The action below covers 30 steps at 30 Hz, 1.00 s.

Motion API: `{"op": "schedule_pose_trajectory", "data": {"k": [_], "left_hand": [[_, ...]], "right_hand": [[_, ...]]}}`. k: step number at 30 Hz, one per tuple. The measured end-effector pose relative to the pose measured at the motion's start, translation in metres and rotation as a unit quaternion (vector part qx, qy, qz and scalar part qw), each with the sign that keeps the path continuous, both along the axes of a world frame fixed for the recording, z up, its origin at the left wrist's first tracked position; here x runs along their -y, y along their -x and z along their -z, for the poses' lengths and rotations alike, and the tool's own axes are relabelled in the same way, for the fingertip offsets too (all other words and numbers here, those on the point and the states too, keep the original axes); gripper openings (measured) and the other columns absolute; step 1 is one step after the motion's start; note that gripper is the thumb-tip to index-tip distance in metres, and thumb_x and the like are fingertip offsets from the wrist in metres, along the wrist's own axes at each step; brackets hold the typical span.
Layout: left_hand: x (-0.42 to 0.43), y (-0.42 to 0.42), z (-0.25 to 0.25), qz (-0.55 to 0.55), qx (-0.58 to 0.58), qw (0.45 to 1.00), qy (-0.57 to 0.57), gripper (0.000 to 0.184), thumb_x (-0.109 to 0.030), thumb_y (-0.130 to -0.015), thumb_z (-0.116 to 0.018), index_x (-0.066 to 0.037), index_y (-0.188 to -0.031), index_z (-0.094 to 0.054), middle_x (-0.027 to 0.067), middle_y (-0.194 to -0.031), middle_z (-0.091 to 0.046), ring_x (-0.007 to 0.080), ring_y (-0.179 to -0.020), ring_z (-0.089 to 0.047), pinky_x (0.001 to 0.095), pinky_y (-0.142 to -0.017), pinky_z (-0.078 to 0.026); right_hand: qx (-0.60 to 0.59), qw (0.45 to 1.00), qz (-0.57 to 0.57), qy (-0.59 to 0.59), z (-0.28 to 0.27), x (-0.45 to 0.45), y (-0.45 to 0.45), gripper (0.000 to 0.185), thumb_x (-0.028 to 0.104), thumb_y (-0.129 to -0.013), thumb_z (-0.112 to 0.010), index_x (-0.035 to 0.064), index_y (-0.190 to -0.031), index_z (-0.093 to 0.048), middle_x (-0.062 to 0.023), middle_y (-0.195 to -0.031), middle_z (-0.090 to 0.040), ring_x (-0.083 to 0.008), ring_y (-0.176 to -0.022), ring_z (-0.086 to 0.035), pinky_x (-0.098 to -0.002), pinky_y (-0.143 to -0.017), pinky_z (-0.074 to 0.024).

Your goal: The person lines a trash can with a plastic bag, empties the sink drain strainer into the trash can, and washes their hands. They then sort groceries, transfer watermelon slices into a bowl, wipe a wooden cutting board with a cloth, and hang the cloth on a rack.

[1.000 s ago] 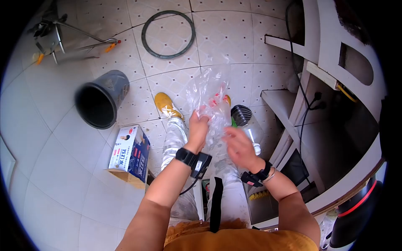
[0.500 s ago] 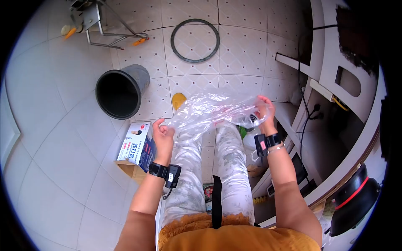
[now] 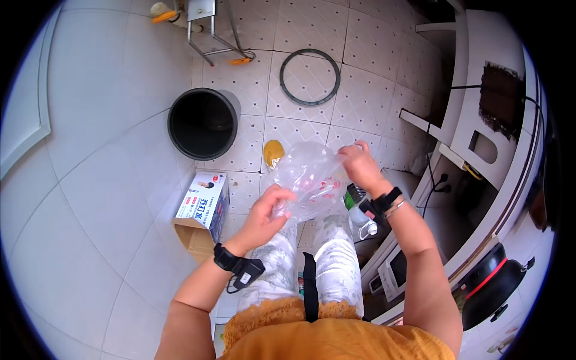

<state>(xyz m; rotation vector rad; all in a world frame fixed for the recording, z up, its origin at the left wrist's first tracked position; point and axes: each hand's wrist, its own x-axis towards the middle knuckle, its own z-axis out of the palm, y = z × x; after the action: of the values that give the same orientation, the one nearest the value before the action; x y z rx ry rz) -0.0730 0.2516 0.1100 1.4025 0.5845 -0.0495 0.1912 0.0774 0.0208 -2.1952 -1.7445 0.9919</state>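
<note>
A clear plastic bag (image 3: 309,180) with some red print spreads between my two hands, in front of my legs. My left hand (image 3: 267,211) grips its near left edge, the fingers curled toward the thumb. At the far right edge, my right hand (image 3: 362,165) pinches the film with bent fingers. The bag looks puffed out and rounded, and whether its mouth is open I cannot tell. Beyond my left hand stands a black bin (image 3: 204,124), its wide opening tilted toward me in view; its loose rim ring (image 3: 310,77) lies on the tiles.
An open cardboard box (image 3: 207,204) stands left, below the bin. A metal folding frame (image 3: 210,30) is at the back. Shelving with cables (image 3: 468,138) runs along the right, near a black pan (image 3: 492,288). Bottles (image 3: 359,210) stand beside my right leg.
My hands have come closer together, and the bag has gone from stretched wide to bunched and rounded. The camera view has shifted, so the bin and ring appear farther right.
</note>
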Motion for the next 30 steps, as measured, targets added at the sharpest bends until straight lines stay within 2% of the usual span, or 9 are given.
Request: {"op": "schedule_pose_trajectory", "data": {"k": [1, 2, 5, 7, 9, 15, 19, 23, 30], "left_hand": [[-0.009, 0.007, 0.000, 0.152, -0.007, 0.984, -0.097, 0.040, 0.013, -0.067, -0.047, -0.006, -0.101, -0.054, 0.0110, -0.098, -0.044, 0.0223, -0.087, -0.051, 0.0315, -0.072, -0.042], [-0.010, 0.010, 0.005, 0.081, -0.040, 0.965, -0.247, 0.035, 0.012, -0.062, -0.049, -0.008, -0.088, -0.063, 0.0110, -0.092, -0.045, 0.0236, -0.068, -0.044, 0.0299, -0.062, -0.040], [-0.027, 0.009, -0.014, -0.062, -0.147, 0.894, -0.419, 0.042, 0.011, -0.062, -0.050, -0.009, -0.096, -0.062, 0.0122, -0.093, -0.046, 0.0254, -0.074, -0.049, 0.0336, -0.062, -0.042], [-0.002, 0.037, 0.010, -0.054, -0.194, 0.898, -0.391, 0.047, 0.012, -0.063, -0.047, -0.010, -0.102, -0.061, 0.0164, -0.097, -0.046, 0.0317, -0.083, -0.052, 0.0362, -0.068, -0.043], [0.034, 0.074, 0.072, 0.042, -0.255, 0.938, -0.231, 0.049, 0.013, -0.064, -0.045, -0.009, -0.105, -0.060, 0.0203, -0.102, -0.045, 0.0374, -0.088, -0.051, 0.0390, -0.072, -0.043], [-0.009, 0.014, 0.019, -0.101, -0.231, 0.911, -0.326, 0.065, 0.013, -0.067, -0.041, -0.011, -0.127, -0.040, 0.0236, -0.111, -0.040, 0.0409, -0.091, -0.051, 0.0411, -0.074, -0.044], [0.004, 0.025, 0.025, -0.077, -0.277, 0.918, -0.272, 0.064, 0.010, -0.069, -0.043, -0.009, -0.129, -0.036, 0.0234, -0.112, -0.040, 0.0424, -0.096, -0.046, 0.0408, -0.077, -0.041], [0.012, 0.029, 0.006, -0.268, -0.306, 0.865, -0.296, 0.061, 0.007, -0.070, -0.046, -0.001, -0.129, -0.032, 0.0197, -0.109, -0.041, 0.0395, -0.097, -0.042, 0.0417, -0.081, -0.038], [0.030, 0.077, -0.017, -0.331, -0.368, 0.785, -0.372, 0.059, 0.006, -0.072, -0.048, 0.008, -0.127, -0.027, 0.0171, -0.099, -0.037, 0.0283, -0.080, -0.040, 0.0404, -0.079, -0.038]], "right_hand": [[-0.032, 0.998, 0.057, 0.024, -0.006, -0.010, -0.001, 0.024, 0.002, -0.066, -0.057, 0.0091, -0.089, -0.062, -0.0107, -0.107, -0.053, -0.0270, -0.091, -0.054, -0.0381, -0.079, -0.0432], [-0.031, 0.998, 0.051, 0.020, -0.015, -0.017, -0.004, 0.024, 0.002, -0.066, -0.057, 0.0091, -0.089, -0.062, -0.0107, -0.107, -0.053, -0.0270, -0.091, -0.054, -0.0381, -0.079, -0.0432], [0.090, 0.971, 0.102, -0.196, -0.094, -0.045, -0.002, 0.033, -0.005, -0.067, -0.055, 0.0095, -0.095, -0.063, -0.0159, -0.095, -0.056, -0.0317, -0.082, -0.055, -0.0344, -0.070, -0.0450], [0.014, 0.988, 0.099, -0.115, -0.072, -0.027, 0.012, 0.040, -0.007, -0.063, -0.055, 0.0099, -0.098, -0.064, -0.0164, -0.094, -0.057, -0.0326, -0.084, -0.055, -0.0353, -0.073, -0.0454], [-0.143, 0.968, -0.016, 0.208, -0.010, 0.048, 0.015, 0.044, -0.010, -0.060, -0.052, 0.0084, -0.098, -0.063, -0.0179, -0.099, -0.056, -0.0327, -0.090, -0.055, -0.0373, -0.077, -0.0454], [-0.035, 0.985, 0.153, -0.077, -0.064, -0.036, 0.002, 0.053, -0.014, -0.058, -0.048, 0.0062, -0.106, -0.057, -0.0192, -0.115, -0.047, -0.0346, -0.100, -0.052, -0.0360, -0.083, -0.0448], [-0.091, 0.994, 0.042, 0.032, -0.056, -0.040, -0.007, 0.059, -0.016, -0.059, -0.046, 0.0067, -0.113, -0.052, -0.0171, -0.119, -0.045, -0.0342, -0.102, -0.051, -0.0366, -0.083, -0.0447], [-0.100, 0.991, 0.009, -0.088, -0.085, -0.098, -0.006, 0.061, -0.016, -0.061, -0.046, 0.0079, -0.117, -0.049, -0.0145, -0.126, -0.042, -0.0320, -0.108, -0.048, -0.0354, -0.088, -0.0425], [-0.270, 0.929, -0.151, -0.203, -0.044, -0.174, 0.046, 0.070, -0.018, -0.060, -0.045, 0.0090, -0.125, -0.039, -0.0143, -0.133, -0.035, -0.0318, -0.115, -0.043, -0.0349, -0.092, -0.0407]]}}
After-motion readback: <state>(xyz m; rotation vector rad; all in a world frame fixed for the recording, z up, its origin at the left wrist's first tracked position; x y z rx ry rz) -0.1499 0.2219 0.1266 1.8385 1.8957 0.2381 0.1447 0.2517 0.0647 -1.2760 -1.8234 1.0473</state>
